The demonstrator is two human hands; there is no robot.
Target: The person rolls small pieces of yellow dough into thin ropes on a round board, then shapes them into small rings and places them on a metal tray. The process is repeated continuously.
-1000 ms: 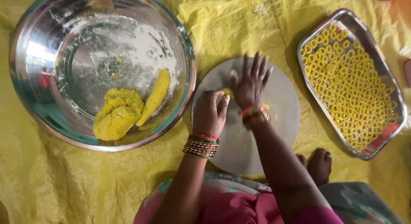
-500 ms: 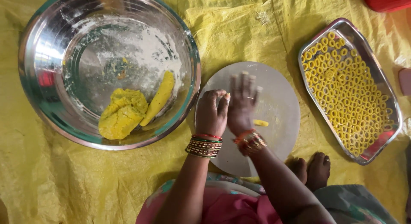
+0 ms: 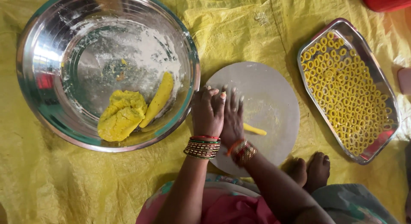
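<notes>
Dough: thin yellow dough roll on round grey stone board, partly hidden under right hand.
Right fingers: flat, pressing.
Left hand: loosely curled, its grasp unclear.

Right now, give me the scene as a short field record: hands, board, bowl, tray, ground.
left hand: on the round board, lying over the right hand
right hand: flat on board, pressing a thin yellow dough strip
bowl: steel, floury, left of board; holds dough lump and dough roll
tray: steel, right of board, filled with yellow dough rings
ground: yellow sheet
</notes>
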